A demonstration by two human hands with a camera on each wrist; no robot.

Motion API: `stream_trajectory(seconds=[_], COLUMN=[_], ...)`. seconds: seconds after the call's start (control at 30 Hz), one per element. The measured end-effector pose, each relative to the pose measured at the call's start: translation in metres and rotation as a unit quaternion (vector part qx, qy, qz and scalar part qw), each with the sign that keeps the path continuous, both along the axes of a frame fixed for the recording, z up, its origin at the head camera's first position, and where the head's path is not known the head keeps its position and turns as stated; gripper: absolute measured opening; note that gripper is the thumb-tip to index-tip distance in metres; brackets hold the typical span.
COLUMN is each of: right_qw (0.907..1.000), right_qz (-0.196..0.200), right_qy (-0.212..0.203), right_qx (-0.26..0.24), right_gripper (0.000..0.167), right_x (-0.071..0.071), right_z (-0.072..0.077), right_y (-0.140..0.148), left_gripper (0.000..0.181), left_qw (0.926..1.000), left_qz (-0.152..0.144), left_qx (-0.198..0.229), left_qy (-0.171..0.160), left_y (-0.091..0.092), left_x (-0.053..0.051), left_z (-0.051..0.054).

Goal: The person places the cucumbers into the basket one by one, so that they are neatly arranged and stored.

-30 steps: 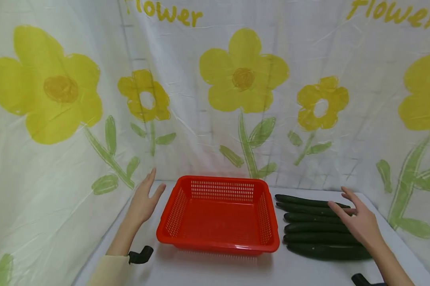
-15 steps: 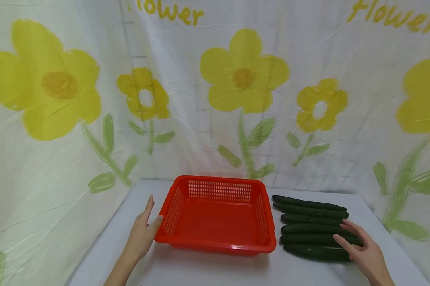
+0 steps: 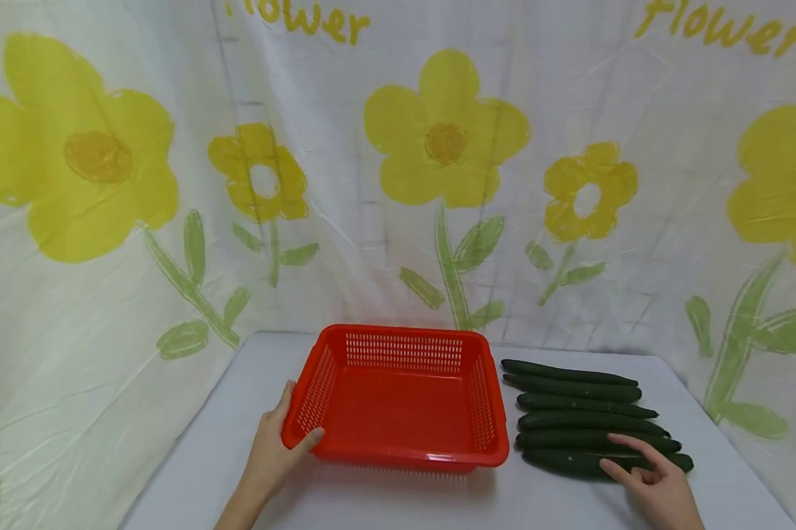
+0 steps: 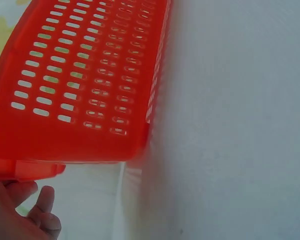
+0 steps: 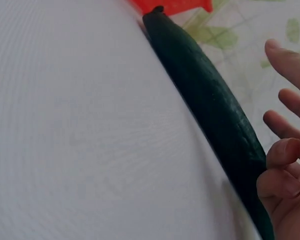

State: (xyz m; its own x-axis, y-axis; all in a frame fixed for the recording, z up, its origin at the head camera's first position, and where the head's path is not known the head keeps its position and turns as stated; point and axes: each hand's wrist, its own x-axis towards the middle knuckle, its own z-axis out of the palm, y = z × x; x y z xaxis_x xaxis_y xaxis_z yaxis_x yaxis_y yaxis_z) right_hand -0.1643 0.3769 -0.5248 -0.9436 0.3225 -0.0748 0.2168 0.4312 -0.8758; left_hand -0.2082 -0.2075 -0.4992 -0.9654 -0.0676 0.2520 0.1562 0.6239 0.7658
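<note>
A red slotted basket stands in the middle of the white table. My left hand grips its front left corner, thumb at the front rim and fingers along the left side. In the left wrist view, curled fingers show below the rim of the basket. Several dark green cucumbers lie side by side right of the basket. Over the right part of the nearest cucumber is my right hand, thumb and forefinger apart. The right wrist view has that hand beside the cucumber, holding nothing; contact is unclear.
A white curtain with yellow flowers hangs behind the table and along its left and right sides. The white tabletop shows left of the basket and in front of it.
My left hand has come in from the left and taken hold of the basket's corner. My right hand has moved down and nearer over the closest cucumbers. Basket and cucumbers keep their arrangement.
</note>
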Motion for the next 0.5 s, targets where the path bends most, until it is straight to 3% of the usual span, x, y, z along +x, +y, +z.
stream_trajectory(seconds=[0.3,0.5], right_qw=[0.9997,0.9993], right_qz=[-0.015,0.014], right_qy=[-0.019,-0.02], right_qx=[-0.002,0.029], right_gripper=[0.069,0.073], right_x=[0.0038,-0.0017], right_z=[-0.0084,-0.0081], right_y=[0.0,0.0006], left_gripper=[0.107,0.108], left_qw=[0.9999,0.9998], left_qz=[-0.006,-0.007], left_qx=[-0.011,-0.004], left_qy=[0.012,0.017], left_y=[-0.0014,-0.0028], left_x=[-0.0008,-0.0025], left_z=[-0.0064,-0.0061])
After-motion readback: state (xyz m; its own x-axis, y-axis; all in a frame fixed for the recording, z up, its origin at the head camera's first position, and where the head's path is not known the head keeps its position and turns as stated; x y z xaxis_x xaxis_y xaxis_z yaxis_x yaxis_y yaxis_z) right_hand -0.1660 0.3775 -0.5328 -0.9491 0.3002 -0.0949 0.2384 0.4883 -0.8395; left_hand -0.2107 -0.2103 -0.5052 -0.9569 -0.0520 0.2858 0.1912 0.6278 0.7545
